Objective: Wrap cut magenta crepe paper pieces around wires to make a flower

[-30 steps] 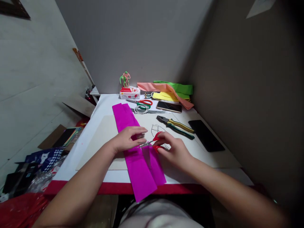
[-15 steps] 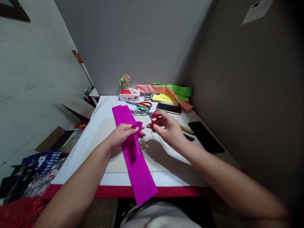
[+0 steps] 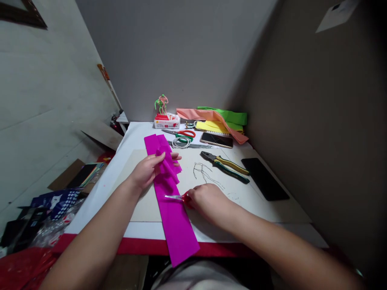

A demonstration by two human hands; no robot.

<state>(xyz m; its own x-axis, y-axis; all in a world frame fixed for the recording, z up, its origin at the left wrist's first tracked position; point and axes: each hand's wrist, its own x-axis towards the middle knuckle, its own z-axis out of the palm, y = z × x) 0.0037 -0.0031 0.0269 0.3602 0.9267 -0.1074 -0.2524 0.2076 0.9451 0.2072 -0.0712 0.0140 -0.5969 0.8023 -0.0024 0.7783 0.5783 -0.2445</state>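
A long magenta strip of paper [image 3: 177, 223], perhaps crepe paper, runs from the middle of the table over its front edge. My left hand [image 3: 148, 167] pinches a smaller folded magenta piece [image 3: 167, 165] above the strip's far half, thumb on top. To the right, my right hand [image 3: 208, 203] is closed around the red handles of small scissors [image 3: 174, 197]. Their blades point left across the strip and look nearly together. Just beyond that hand, a twisted wire figure [image 3: 202, 171] lies on the pale board [image 3: 142, 209].
Pliers [image 3: 225, 166] and a black flat slab [image 3: 264, 178] lie on the right. Farther back are a phone [image 3: 216, 140], larger scissors [image 3: 179, 133], a wire coil [image 3: 180, 142], a tissue pack [image 3: 167, 121] and coloured paper [image 3: 213, 114]. The grey partition [image 3: 181, 60] closes off the back.
My right hand has brought the scissors down and toward me, and their blades now point left over the strip. The piece in my left hand has turned. The pliers and wire figure are uncovered.
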